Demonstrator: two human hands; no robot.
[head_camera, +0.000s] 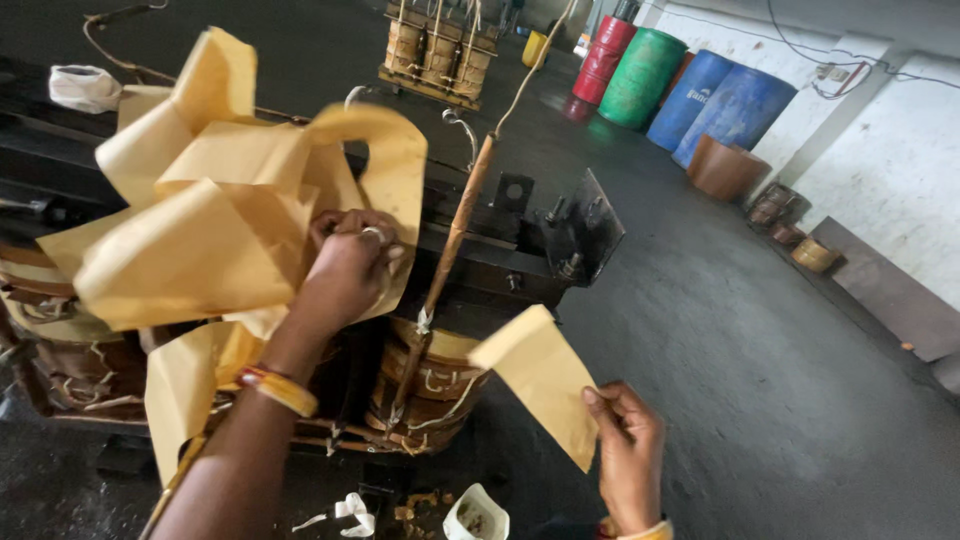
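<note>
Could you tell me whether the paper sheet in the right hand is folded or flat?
Flat: the yellow paper sheet in the right hand shows no crease.

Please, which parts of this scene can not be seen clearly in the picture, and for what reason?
Head view:
- Left hand: its fingertips are buried in the bundle of yellow paper strips.
- Top of the wound coils: hidden by those strips and the dark frame.
- Right hand: wrist cut off by the bottom edge; it pinches a single paper strip.
- Small white cup: contents too small to tell.
</note>
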